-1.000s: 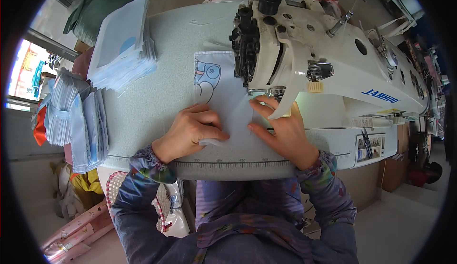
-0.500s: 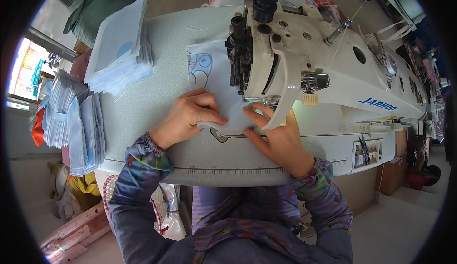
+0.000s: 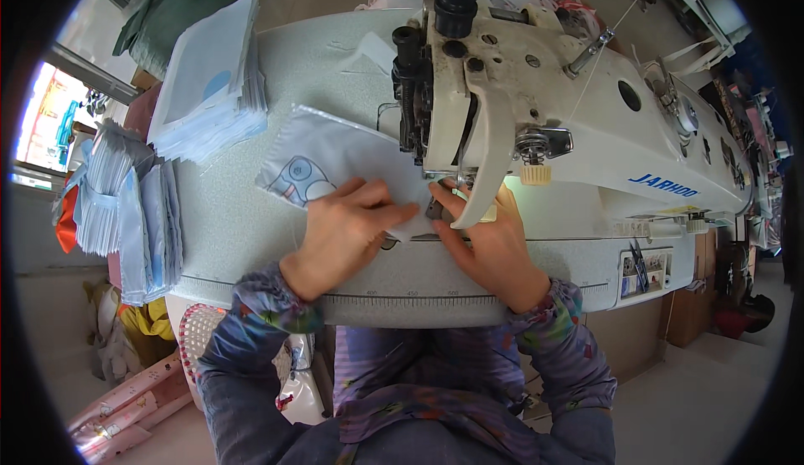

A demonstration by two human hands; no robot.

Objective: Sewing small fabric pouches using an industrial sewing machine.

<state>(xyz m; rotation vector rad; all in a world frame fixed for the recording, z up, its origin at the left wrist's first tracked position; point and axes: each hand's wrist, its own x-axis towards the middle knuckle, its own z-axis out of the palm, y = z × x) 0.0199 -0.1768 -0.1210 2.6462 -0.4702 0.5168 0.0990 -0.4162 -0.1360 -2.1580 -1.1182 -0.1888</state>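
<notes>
A light-blue cloth piece (image 3: 360, 151) with a blue cartoon print lies slanted on the sewing table, its right end beside the needle area of the sewing machine (image 3: 494, 105). My left hand (image 3: 347, 230) is closed on its near edge, thumb and fingers pinched together. Close by the presser foot, partly behind the machine's white guard, is my right hand (image 3: 494, 251). Its thumb and forefinger are apart at the cloth's right end, a small dark grey part (image 3: 434, 209) showing between them. The needle tip is hard to make out.
A stack of pale cloth pieces (image 3: 209, 88) stands at the table's far left, with tied cloth bundles (image 3: 109, 205) beside it. A pale scrap (image 3: 373, 50) lies behind the cloth. Small snips (image 3: 640, 266) rest in a tray at right. Along the near edge runs a ruler (image 3: 394, 300).
The cloth has turned counterclockwise, its printed corner swinging toward me and left. My left hand has shifted slightly nearer. The right hand stays beside the presser foot. A pale scrap now shows behind.
</notes>
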